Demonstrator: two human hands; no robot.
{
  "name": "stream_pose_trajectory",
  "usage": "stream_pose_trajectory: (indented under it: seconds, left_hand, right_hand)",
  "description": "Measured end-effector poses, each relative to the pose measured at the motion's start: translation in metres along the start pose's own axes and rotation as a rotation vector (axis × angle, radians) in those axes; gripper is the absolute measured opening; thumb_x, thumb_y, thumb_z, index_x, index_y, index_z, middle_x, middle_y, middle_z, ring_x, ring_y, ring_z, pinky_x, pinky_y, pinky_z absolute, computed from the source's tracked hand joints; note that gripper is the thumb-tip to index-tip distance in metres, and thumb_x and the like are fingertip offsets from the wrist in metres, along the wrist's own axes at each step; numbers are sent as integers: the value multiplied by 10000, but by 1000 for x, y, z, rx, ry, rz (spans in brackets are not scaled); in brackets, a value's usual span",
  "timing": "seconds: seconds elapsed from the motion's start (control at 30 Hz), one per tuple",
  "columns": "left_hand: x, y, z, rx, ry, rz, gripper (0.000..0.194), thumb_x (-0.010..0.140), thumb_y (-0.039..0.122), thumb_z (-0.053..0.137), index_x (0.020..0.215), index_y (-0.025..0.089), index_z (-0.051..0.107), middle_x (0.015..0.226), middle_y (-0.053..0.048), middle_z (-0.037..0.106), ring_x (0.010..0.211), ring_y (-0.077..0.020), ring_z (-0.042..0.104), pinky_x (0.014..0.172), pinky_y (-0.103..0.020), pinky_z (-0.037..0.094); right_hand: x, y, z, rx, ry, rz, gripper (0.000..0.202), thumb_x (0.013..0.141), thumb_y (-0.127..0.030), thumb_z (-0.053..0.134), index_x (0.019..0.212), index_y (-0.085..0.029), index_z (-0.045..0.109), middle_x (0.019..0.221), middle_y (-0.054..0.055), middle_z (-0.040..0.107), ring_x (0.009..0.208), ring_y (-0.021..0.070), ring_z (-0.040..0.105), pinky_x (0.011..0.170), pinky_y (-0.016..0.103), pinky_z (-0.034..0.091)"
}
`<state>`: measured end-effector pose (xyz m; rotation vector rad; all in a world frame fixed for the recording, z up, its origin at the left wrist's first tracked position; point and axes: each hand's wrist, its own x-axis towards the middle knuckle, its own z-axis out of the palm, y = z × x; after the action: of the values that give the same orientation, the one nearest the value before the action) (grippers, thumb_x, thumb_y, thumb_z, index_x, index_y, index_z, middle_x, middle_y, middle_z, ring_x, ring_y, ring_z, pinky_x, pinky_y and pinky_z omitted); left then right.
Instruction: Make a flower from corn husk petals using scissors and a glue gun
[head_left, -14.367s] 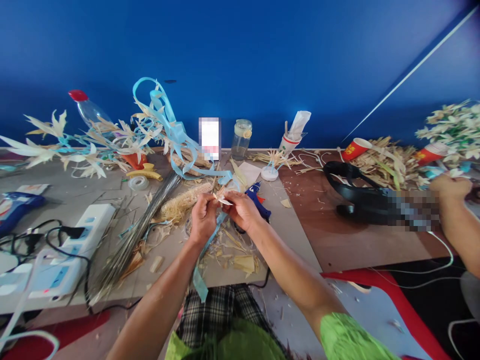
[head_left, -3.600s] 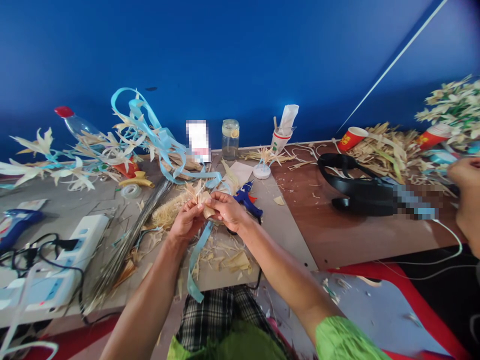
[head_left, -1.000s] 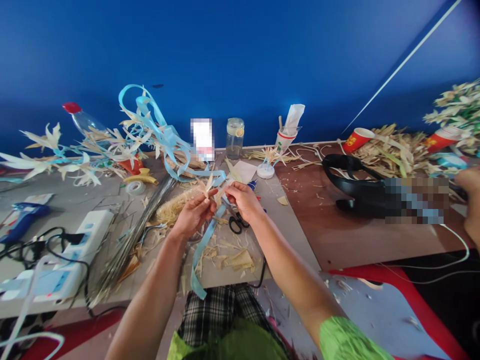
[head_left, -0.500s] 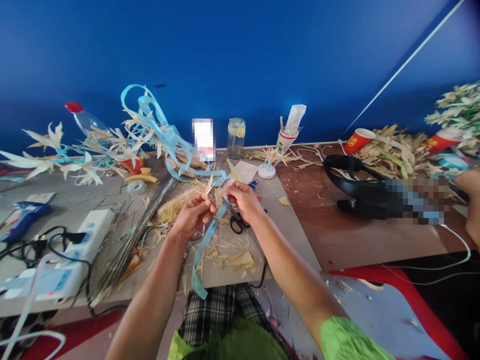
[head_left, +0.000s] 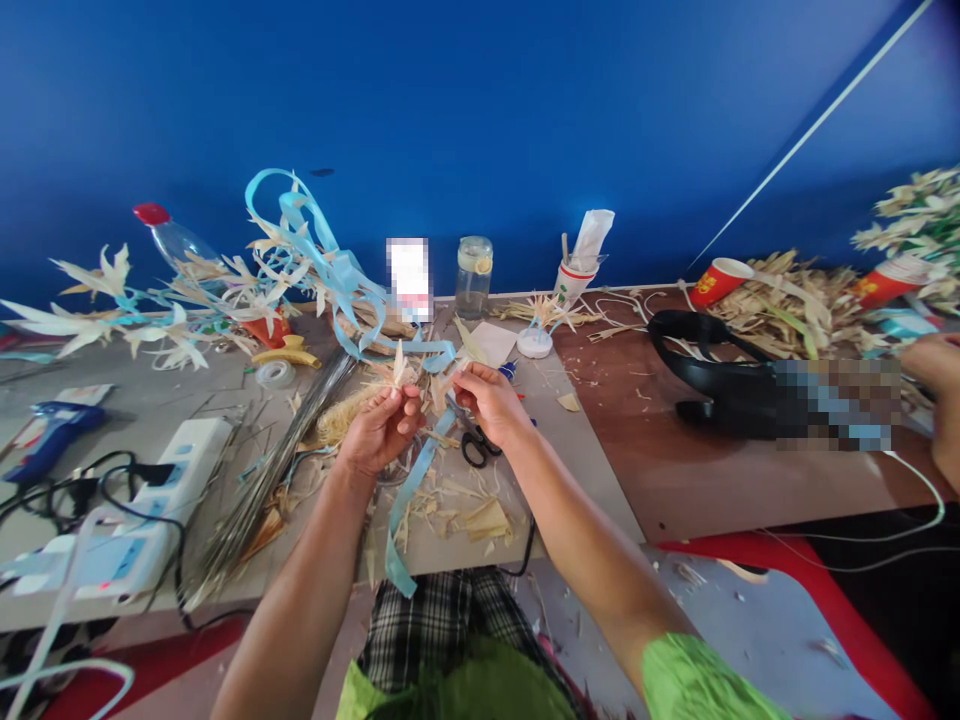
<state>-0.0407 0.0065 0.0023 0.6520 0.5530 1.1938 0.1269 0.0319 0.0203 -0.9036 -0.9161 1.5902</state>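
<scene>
Over the littered table (head_left: 570, 435), in the head view, the left hand (head_left: 381, 428) pinches a pale flower (head_left: 399, 366) upright between thumb and finger. Just beside it, the right hand (head_left: 491, 402) grasps a small pale scrap (head_left: 448, 381), too blurred to name. Scissors (head_left: 474, 449) lie below the right hand; a blue ribbon (head_left: 410, 482) trails between the forearms, over the table's edge.

Your left fingers (head_left: 409, 408) pinch a pale husk piece (head_left: 399, 364); just below your right fingers (head_left: 466, 380), black-handled scissors (head_left: 480, 440) lie on the desk (head_left: 574, 425), near blue ribbon (head_left: 410, 488).
</scene>
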Motion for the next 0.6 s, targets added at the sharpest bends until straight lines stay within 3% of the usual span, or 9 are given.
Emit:
stream_pose_trajectory:
  seconds: [0.3,0.5,0.6]
  left_hand:
    - [0,-4,3,138,-22,-37,226,748,238,677,940,129,628,566,35,567,347,-12,376,488,-200,372]
    - [1,-6,4,205,-80,-122,192,720,276,706,747,123,593,520,15,565,363,-35,399,432,-191,302]
    - [1,-6,4,230,-92,-148,229,712,278,714,851,124,619,546,8,587,364,-34,398,416,-185,275]
  right_hand:
    - [0,2,0,4,-10,-79,265,654,-321,656,545,-173,465,522,-61,411,482,55,321,503,233,224]
    - [-5,1,4,-77,5,-74,265,662,-339,643,550,-179,464,486,-70,395,465,57,310,489,233,210]
    - [-5,1,5,-115,23,-67,271,658,-342,640,539,-182,456,475,-71,392,457,57,305,480,232,214]
